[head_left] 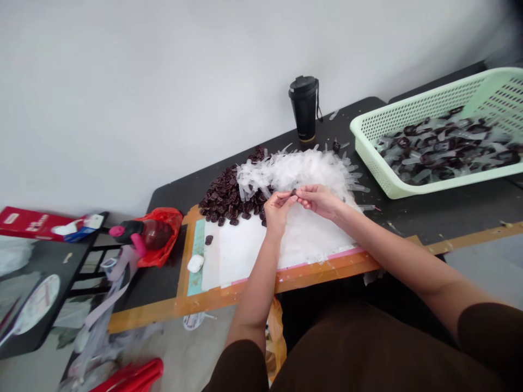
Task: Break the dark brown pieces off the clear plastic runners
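Observation:
My left hand [279, 207] and my right hand [318, 200] meet above a white sheet [241, 251] on the table. Both are closed in a pinch, fingertips together around a small dark brown piece [294, 192], partly hidden by the fingers. Just beyond them lies a heap of translucent white plastic strips [298, 167]. To its left spreads a pile of small dark brown squarish pieces [229, 196]. One loose dark piece [209, 239] rests on the sheet's left part. Whether a strip is also between my fingers, I cannot make out.
A pale green basket [392, 188] at the right holds many dark pieces with clear strips. A black tumbler [304, 111] stands behind the heap. At left are a white case [195, 263], a bottle [157, 235] in a red bag [176, 220], and a red box [30, 223].

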`<state>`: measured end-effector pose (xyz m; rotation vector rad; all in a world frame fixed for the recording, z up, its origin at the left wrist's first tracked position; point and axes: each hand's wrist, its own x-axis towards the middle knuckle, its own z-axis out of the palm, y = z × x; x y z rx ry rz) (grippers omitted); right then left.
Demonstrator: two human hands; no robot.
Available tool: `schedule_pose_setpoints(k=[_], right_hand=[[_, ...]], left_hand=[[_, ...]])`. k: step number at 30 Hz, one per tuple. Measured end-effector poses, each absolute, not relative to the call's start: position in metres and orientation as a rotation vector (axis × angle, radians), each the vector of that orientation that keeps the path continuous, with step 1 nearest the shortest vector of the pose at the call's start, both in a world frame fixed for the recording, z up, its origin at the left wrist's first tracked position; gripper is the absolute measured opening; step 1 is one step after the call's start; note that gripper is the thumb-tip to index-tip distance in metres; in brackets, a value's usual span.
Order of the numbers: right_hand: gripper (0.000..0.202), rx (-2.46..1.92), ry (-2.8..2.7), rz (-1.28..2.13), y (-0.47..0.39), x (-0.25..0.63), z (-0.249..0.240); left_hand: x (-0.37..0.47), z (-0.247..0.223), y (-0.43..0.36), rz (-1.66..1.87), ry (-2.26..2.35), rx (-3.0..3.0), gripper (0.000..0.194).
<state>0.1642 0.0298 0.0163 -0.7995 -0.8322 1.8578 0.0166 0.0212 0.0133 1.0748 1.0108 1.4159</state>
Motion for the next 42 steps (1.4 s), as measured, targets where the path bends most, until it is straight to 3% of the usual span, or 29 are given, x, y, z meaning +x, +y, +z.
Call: schedule_pose_setpoints(k=[25, 36, 42], right_hand=[[0.03, -0.821, -0.905, 1.705, 0.029, 0.164, 0.015], [0.033, -0.828, -1.387, 1.272, 0.024, 0.16, 0.017], [0.015, -1.008, -1.791, 0.513, 0.023, 0.162, 0.01]], left_hand=[[0.015, 0.014, 0.019, 1.4, 0.998, 1.228, 0.017], [0.006, 0.01, 0.023, 1.383, 1.152, 1.45, 0.022], [0.005, 0.006, 0.025, 1.393, 1.281, 1.493, 0.028]])
